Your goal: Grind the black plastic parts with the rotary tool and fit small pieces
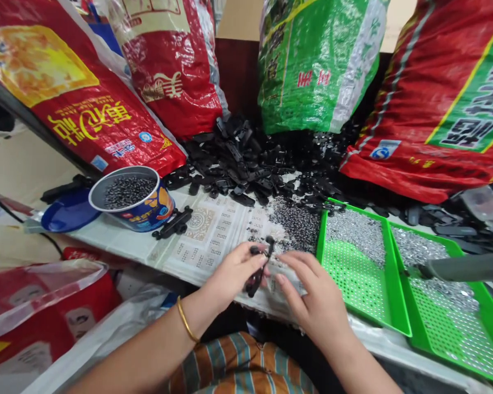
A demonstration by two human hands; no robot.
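Note:
My left hand (232, 273), with a gold bangle at the wrist, grips some small black plastic pieces (255, 280) over the front edge of the table. Their rounded ends stick out past my fingers and thumb; I cannot make out exactly what kind of parts they are. Just to the right, my right hand (317, 298) has its fingers spread and appears to hold nothing. Beyond it lies a scatter of tiny dark and whitish parts (299, 221) on the patterned tabletop (207, 241). Further back is a heap of black plastic pieces (238, 158).
Two green perforated trays (398, 284) with shiny small parts stand at right, a grey rod (464, 268) above one. At left are a tub (152, 205) of dark beads, a blue lid (69, 212) and black pieces (175, 223). Large red bags (164, 109) and a green bag (312, 71) line the back.

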